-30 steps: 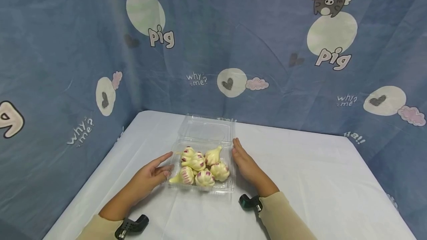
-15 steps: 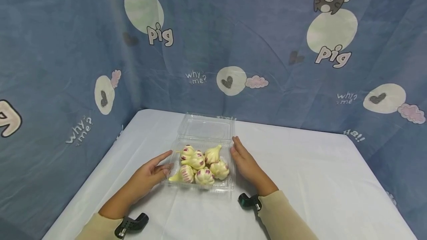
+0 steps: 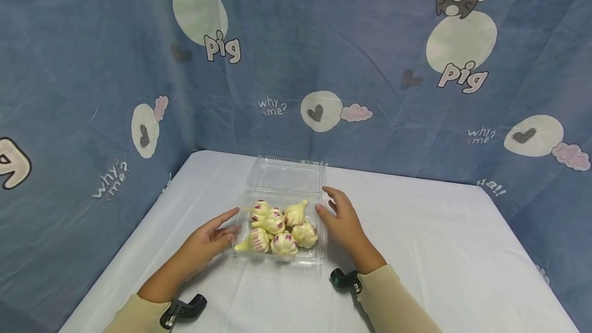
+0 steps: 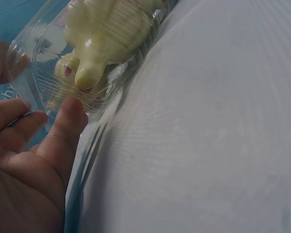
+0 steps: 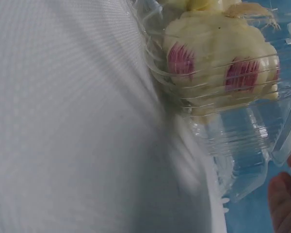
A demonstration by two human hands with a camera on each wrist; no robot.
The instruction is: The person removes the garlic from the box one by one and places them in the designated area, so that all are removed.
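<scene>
A clear plastic clamshell box lies on the table with its lid folded back, away from me. Several pale garlic bulbs with purple marks fill its base. My left hand is at the box's left side, fingers loosely spread; in the left wrist view the thumb reaches the ribbed wall by a bulb's stem. At the right side is my right hand, its thumb near the rim and its fingers slightly bent. The right wrist view shows its fingertips beside the box's corner, below a garlic bulb.
A white cloth covers the table. Blue printed fabric hangs behind it and along the left. Each wrist wears a black camera mount, one on the left and one on the right.
My right hand's fingers have gone from straight along the box's side to bent and spread, with the thumb now apart. The left hand, box and garlic stay put.
</scene>
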